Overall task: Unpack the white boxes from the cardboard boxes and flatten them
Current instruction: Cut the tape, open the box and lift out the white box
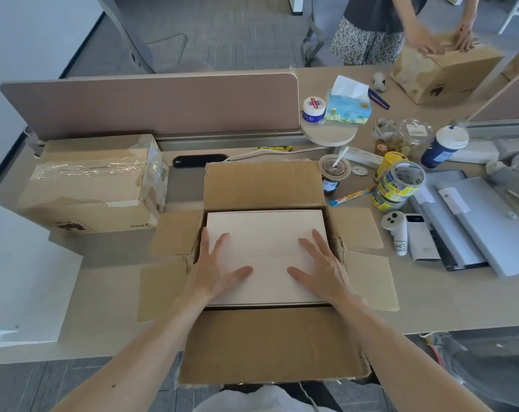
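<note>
Two grips rest on the white box (267, 230), and neither clamps anything. The left grip (215, 272) and the right grip (320, 269) both lie palm-down, with fingers (222, 243) straight and spread apart and thumbs turned in toward each other. The white box sits inside the open carton (264, 185), filling it nearly wall to wall, with its top face level and facing up at us. Its long axis runs from 9 o'clock to 3 o'clock across the table (109, 263), and its short axis from 12 to 6. The carton's flaps (270, 343) are folded out, the big ones toward 12 and 6 o'clock and the small ones toward 9 and 3.

We judge the coming lift to turn on this: the box lies directly under both grips, not off to one side, so neither is nearer. The left grip covers its 8 o'clock part, with the outer fingers reaching the 9 o'clock edge by the carton wall. The right grip covers the 4 o'clock part, with its outer fingers close to the 3 o'clock edge. The fingers of both point roughly toward 12 o'clock. To get the box out, we would likely need each grip to slide outward along the long axis and hook down over the short ends, where the gap to the carton looks narrow.

At 10 o'clock from the carton stands a taped carton (91, 185), its top shut under tape.
</note>
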